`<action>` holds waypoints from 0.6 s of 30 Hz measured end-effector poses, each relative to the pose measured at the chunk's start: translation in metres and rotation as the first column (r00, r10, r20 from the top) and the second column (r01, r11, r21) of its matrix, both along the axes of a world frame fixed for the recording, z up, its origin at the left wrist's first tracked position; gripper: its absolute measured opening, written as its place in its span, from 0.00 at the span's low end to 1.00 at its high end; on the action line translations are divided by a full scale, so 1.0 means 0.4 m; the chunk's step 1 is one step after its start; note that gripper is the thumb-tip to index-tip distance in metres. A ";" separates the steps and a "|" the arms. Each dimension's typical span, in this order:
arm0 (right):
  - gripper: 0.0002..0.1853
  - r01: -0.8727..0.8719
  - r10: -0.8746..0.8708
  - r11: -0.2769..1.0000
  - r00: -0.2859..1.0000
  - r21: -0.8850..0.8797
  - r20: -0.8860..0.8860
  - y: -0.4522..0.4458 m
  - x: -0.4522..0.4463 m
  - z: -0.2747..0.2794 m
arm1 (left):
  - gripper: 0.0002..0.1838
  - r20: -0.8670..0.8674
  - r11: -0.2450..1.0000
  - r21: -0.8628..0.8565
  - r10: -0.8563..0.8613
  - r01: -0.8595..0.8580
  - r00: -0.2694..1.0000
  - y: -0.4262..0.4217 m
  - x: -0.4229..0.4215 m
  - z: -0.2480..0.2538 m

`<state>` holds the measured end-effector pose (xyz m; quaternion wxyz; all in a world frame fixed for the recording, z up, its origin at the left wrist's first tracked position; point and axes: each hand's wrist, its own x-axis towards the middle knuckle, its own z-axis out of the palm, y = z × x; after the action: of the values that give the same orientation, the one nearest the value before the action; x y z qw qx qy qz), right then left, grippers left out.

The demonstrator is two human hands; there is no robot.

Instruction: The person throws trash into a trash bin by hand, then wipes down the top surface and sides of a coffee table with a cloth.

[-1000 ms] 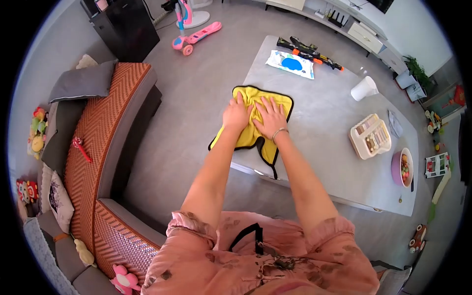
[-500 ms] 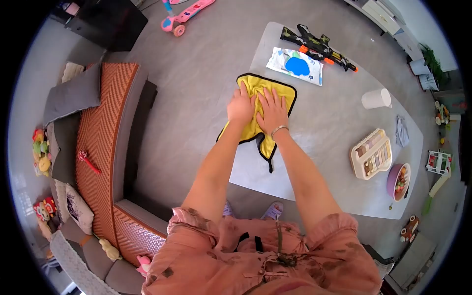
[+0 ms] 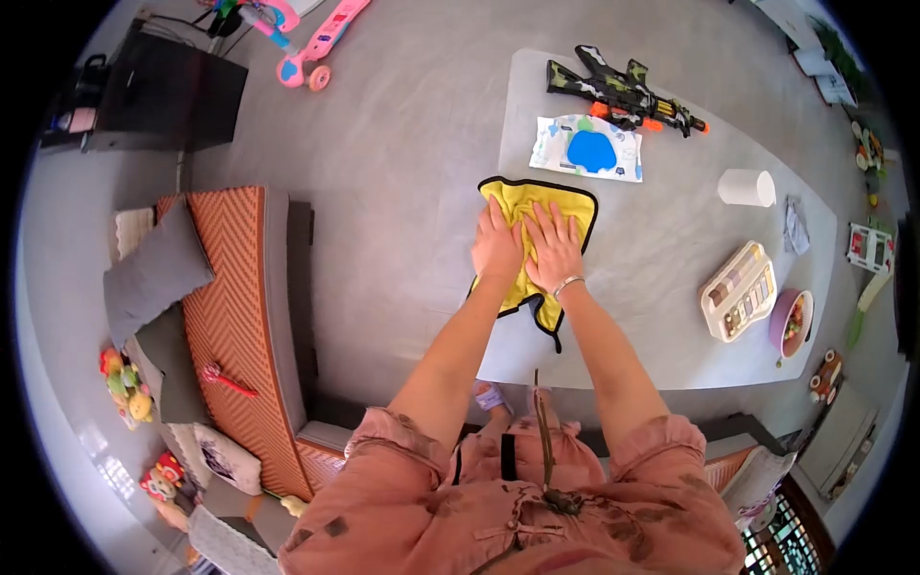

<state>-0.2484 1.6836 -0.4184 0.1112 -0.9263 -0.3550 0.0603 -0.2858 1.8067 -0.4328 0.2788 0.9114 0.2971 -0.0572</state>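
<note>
Two-handed, presses the yellow cloth [image 3: 523, 288] at nine o'clock on the worktop [image 3: 647, 283] under flat left hand [image 3: 497, 246] and right hand [image 3: 555, 253], closer than before to the packet [image 3: 589, 150] at one o'clock, narrowing the gap.

A camouflage toy gun [image 3: 625, 94] is lying just beyond a wipes pack [image 3: 554, 146] with a blue lid [image 3: 591, 151]. To the right, a white cup [image 3: 746, 187] is sitting near a crumpled grey item [image 3: 795, 227], and a cream compartmented case [image 3: 739, 290] is lying beside a purple bowl [image 3: 779, 318] holding colourful pieces [image 3: 794, 321]. I'm seeing a pink scooter [image 3: 321, 43] near a black cabinet [image 3: 177, 91], and a red toy [image 3: 228, 379] is lying on the orange woven sofa cover [image 3: 235, 287].
</note>
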 end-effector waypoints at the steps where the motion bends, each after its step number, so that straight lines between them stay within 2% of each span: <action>1: 0.38 -0.014 0.013 1.000 1.000 -0.025 -0.018 0.005 0.004 0.005 | 0.36 -0.011 0.999 -0.034 0.016 -0.016 1.000 0.002 0.003 0.009; 3: 0.38 0.009 -0.011 0.999 0.999 -0.038 -0.042 0.016 0.025 0.012 | 0.35 -0.030 0.998 -0.056 -0.007 0.005 1.000 0.014 0.024 0.022; 5: 0.37 -0.045 0.041 0.998 0.996 -0.043 -0.075 0.002 0.020 0.016 | 0.35 0.038 0.996 -0.081 0.037 -0.034 0.999 0.001 0.008 0.013; 6: 0.37 -0.006 0.003 0.999 0.997 -0.033 -0.079 0.009 0.030 0.022 | 0.35 0.033 0.997 -0.071 -0.002 0.005 0.999 0.011 0.025 0.019; 8: 0.37 -0.041 0.027 0.995 0.988 -0.093 -0.150 0.004 0.024 0.030 | 0.35 0.025 0.993 -0.115 0.040 -0.037 0.999 0.004 0.016 0.023; 9: 0.37 0.009 -0.021 0.997 0.989 -0.081 -0.150 0.008 0.033 0.033 | 0.35 0.026 0.995 -0.103 -0.010 0.012 1.000 0.011 0.032 0.026; 11: 0.38 -0.040 0.018 0.992 0.983 -0.117 -0.185 -0.003 0.029 0.023 | 0.36 0.007 0.995 -0.101 0.026 -0.025 1.000 -0.001 0.020 0.014; 12: 0.38 0.022 -0.044 0.993 0.980 -0.115 -0.194 0.001 0.032 0.023 | 0.36 -0.002 0.994 -0.099 -0.037 0.037 0.999 0.008 0.031 0.008; 14: 0.40 -0.033 0.011 0.995 0.977 -0.098 -0.213 -0.010 0.026 0.019 | 0.36 0.077 0.992 -0.125 0.012 -0.002 0.997 -0.001 0.010 -0.002; 18: 0.39 -0.012 -0.008 0.997 0.972 -0.082 -0.233 -0.010 0.033 0.016 | 0.35 0.058 0.983 -0.182 0.020 -0.009 0.998 0.000 0.025 0.012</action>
<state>-0.2351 1.6795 -0.4119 0.1137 -0.9162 -0.3377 0.1834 -0.2759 1.8066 -0.4278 0.3700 0.8813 0.2889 -0.0546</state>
